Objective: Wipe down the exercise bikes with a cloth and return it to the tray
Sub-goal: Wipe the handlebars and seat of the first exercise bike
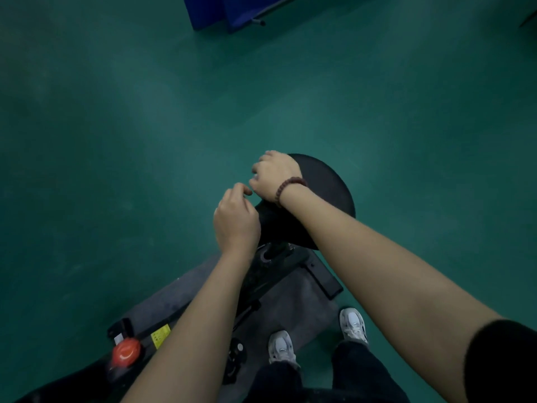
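open green floor [145, 126] surrounds the black saddle [325, 181].

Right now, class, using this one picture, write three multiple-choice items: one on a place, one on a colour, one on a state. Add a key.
1. The right hand lies over: A the black saddle; B a handlebar; C a tray.
2. The bike's knob is: A blue; B red; C white.
3. On the left hand, the fingers are: A spread flat; B curled; C out of view.
Key: 1 A, palm and wrist overlap the saddle; 2 B, it shows red at lower left; 3 B, they bend toward the palm.
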